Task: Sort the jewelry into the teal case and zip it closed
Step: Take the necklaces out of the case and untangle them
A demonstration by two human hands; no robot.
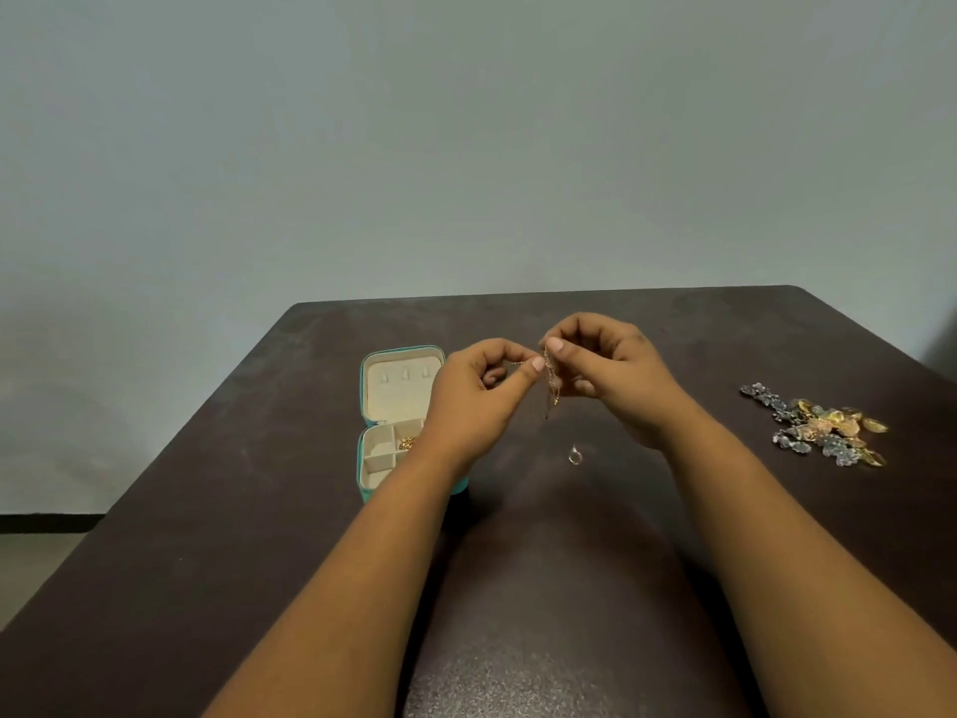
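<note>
The teal case [368, 406] lies open on the dark table, its cream lid up and a small gold piece [407, 442] in one compartment. My left hand [479, 396] and my right hand [606, 375] are raised above the table, just right of the case. Both pinch a thin gold chain [550, 380] between thumb and forefinger; its ends dangle down between them. My left forearm hides the right side of the case. A small silver ring [575, 456] lies on the table below my hands.
A heap of silver and gold jewelry [823, 430] lies on the dark table [207, 510] at the far right. A plain grey wall stands behind the table's far edge.
</note>
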